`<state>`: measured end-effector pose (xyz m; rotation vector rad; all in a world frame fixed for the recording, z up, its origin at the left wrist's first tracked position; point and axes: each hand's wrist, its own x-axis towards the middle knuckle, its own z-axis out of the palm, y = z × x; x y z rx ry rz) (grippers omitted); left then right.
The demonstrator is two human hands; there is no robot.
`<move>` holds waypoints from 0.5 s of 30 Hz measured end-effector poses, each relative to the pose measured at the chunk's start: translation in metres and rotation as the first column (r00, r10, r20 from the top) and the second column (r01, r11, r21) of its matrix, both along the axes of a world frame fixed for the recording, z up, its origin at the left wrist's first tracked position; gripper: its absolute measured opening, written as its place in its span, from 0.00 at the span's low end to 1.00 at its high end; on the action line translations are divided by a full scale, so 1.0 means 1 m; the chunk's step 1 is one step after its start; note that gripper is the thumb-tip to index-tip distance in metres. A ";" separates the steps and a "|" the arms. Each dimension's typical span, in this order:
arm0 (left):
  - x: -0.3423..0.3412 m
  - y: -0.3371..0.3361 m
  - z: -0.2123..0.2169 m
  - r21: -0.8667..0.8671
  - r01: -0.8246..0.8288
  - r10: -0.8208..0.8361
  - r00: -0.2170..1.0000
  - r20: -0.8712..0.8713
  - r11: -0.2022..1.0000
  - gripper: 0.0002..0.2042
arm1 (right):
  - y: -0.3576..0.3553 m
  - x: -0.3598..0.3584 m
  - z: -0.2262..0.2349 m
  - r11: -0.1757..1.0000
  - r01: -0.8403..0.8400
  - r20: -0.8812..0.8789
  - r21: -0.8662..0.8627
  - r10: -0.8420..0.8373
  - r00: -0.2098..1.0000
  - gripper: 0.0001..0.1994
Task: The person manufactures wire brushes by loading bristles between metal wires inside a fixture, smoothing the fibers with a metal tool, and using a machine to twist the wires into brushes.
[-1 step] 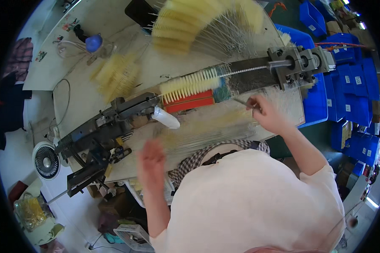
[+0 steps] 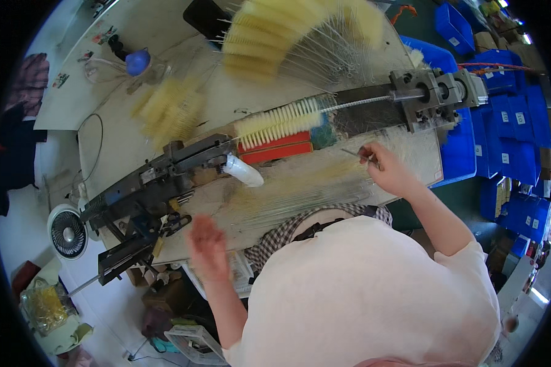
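Note:
A spiral brush (image 2: 278,124) with pale yellow bristles is stretched in a bench machine. Its twisted wire stem (image 2: 358,103) runs into the chuck (image 2: 410,93) at the right. My right hand (image 2: 382,170) is closed on a slim grey metal tool (image 2: 351,152), just in front of that stem; the tool's exact kind is unclear. My left hand (image 2: 208,248) is smeared by motion above the table's front edge, near the machine's left part (image 2: 165,174). No object can be made out in it. Below the brush lies a red block (image 2: 275,150).
Finished-looking yellow brushes (image 2: 269,37) are heaped at the back, with a smaller pile (image 2: 171,110) at left. Straight wires (image 2: 288,205) lie along the front of the table (image 2: 226,92). A white-wrapped cylinder (image 2: 243,171) juts from the machine. Blue bins (image 2: 456,147) stand right; a fan (image 2: 67,233) left.
My left hand has shifted left and slightly down. My right hand stays nearly in place, while the metal tool in it has turned a little.

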<state>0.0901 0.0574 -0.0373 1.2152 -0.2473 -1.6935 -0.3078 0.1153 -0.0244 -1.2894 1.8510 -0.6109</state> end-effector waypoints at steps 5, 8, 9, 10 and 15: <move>0.138 0.047 -0.049 0.031 -0.659 0.618 0.721 0.313 0.752 0.12 | 0.007 0.008 -0.001 0.965 -0.216 -0.394 0.150 0.259 0.882 0.11; 0.106 0.042 -0.021 -0.104 -0.711 0.689 0.619 0.379 0.696 0.13 | 0.010 -0.002 -0.009 0.920 -0.310 -0.391 0.238 0.383 0.837 0.11; 0.101 0.037 -0.018 -0.184 -0.655 0.662 0.624 0.414 0.733 0.14 | 0.011 -0.003 -0.009 0.920 -0.312 -0.391 0.237 0.385 0.836 0.11; 0.097 0.026 -0.013 -0.183 -0.657 0.664 0.624 0.412 0.732 0.14 | 0.013 -0.002 -0.009 0.892 -0.327 -0.429 0.312 0.440 0.789 0.10; 0.164 0.011 -0.040 -0.208 -0.670 0.681 0.589 0.436 0.713 0.16 | 0.021 -0.012 -0.017 0.831 -0.345 -0.456 0.437 0.535 0.711 0.10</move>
